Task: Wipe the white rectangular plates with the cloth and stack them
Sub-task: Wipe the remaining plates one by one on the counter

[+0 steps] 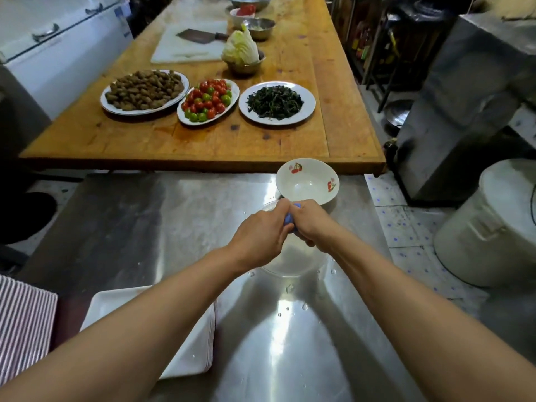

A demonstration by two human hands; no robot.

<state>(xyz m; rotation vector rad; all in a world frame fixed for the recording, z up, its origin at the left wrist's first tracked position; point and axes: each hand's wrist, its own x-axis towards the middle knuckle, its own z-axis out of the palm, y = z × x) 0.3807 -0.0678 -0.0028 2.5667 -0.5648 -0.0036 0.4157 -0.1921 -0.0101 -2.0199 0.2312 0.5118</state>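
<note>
Left hand [261, 233] and right hand [309, 220] both curl tight around a blue cloth [288, 220], bunched between them above a clear bowl [285, 262]. Cherry-print bowl [308, 181] sits just beyond at 12 o'clock. White rectangular plates [200, 352] stacked at 7 o'clock on wet steel counter [290, 343]. Wooden table [203, 140] at 12 carries food plates, cleaver, cabbage. Large white pot [493, 227] on tiled floor at 3.
</note>
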